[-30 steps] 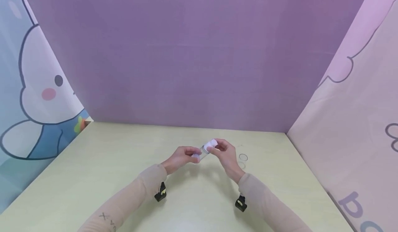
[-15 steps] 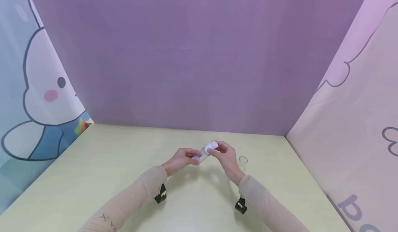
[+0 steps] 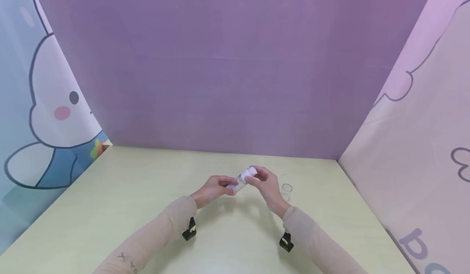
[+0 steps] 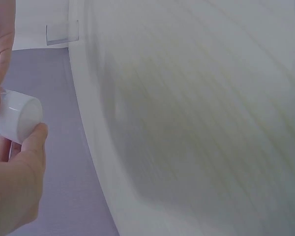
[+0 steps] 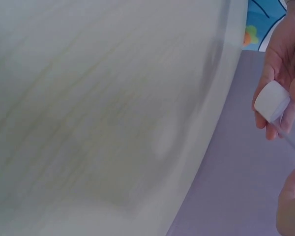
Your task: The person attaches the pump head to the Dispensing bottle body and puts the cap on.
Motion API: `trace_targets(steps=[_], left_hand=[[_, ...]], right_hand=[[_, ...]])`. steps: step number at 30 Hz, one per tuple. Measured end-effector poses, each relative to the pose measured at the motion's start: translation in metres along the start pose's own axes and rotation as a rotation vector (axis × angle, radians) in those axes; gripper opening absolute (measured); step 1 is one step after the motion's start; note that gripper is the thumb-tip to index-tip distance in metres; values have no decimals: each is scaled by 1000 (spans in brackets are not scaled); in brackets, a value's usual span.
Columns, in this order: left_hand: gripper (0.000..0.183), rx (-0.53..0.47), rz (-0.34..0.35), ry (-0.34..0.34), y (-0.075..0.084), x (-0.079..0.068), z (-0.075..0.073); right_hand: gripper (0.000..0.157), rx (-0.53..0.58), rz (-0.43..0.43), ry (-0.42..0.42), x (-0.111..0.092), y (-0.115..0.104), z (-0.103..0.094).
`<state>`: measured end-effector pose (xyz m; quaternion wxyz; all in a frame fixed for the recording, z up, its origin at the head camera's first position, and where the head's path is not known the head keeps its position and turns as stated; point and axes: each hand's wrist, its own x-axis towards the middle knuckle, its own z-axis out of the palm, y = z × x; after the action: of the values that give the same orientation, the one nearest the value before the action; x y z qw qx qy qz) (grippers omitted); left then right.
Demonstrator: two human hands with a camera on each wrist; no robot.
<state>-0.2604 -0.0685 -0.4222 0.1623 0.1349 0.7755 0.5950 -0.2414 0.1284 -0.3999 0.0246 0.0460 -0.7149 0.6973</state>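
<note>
A small clear bottle [image 3: 239,183] with a white base and a white top is held aslant in front of me, above the table. My left hand [image 3: 214,189] pinches the white base [image 4: 20,117] between thumb and fingers. At the upper right end, my right hand [image 3: 269,186] grips the white top [image 3: 249,172], its thumb on the near side. A dark ring runs round the bottle just below that top. In the right wrist view the base [image 5: 272,101] shows between the left fingers, while my right hand [image 5: 291,206] is only partly in frame.
A see-through cylindrical cover [image 3: 287,188] stands on the pale table [image 3: 147,200], right of my right hand. Purple cloth [image 3: 227,70] hangs at the back, with printed cloths left and right. Small black devices [image 3: 189,230] sit under both sleeves.
The head view has shifted slightly. Both hands keep their hold on the bottle with almost no visible movement.
</note>
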Motion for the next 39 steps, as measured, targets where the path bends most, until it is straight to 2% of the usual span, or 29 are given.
trace_targets(steps=[7, 11, 24, 39], left_hand=[[38, -11, -7, -1, -3, 0, -1], [37, -8, -17, 1, -3, 1, -1], [39, -4, -47, 2, -5, 3, -2], [36, -24, -47, 4, -6, 3, 0]], right_hand=[[52, 99, -30, -130, 1, 0, -6], [51, 124, -50, -162, 1, -2, -7], [50, 155, -36, -174, 2, -3, -5], [44, 135, -14, -133, 3, -2, -3]])
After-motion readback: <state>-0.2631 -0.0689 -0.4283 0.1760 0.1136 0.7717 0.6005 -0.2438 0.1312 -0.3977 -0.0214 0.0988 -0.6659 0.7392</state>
